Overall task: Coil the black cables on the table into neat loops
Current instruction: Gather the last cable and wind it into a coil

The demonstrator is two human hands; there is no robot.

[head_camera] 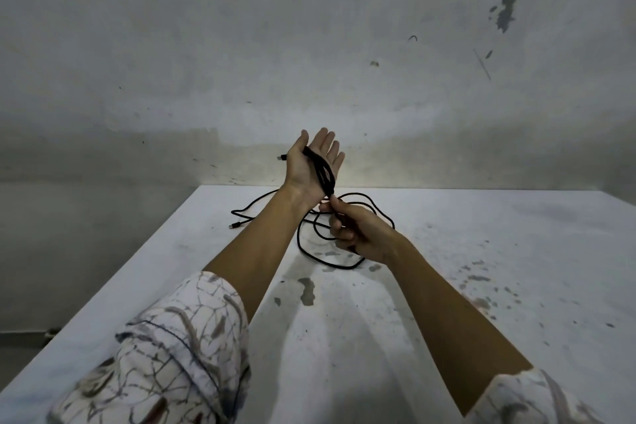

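My left hand (311,163) is raised palm up above the far part of the table, fingers straight. Several turns of black cable (321,171) run across its palm between thumb and fingers, and a plug end (281,157) sticks out behind the thumb. My right hand (356,230), just below the left wrist, pinches the cable between thumb and fingers. The loose rest of the cable (311,253) lies in wide tangled curves on the table under both hands. Another plug (234,226) rests on the table at the left end of a strand.
The white table (447,286) is stained with grey spots, mostly in the middle and at the right. Its far edge meets a scuffed grey wall (309,45). The left edge runs diagonally, with the floor (51,268) beyond it.
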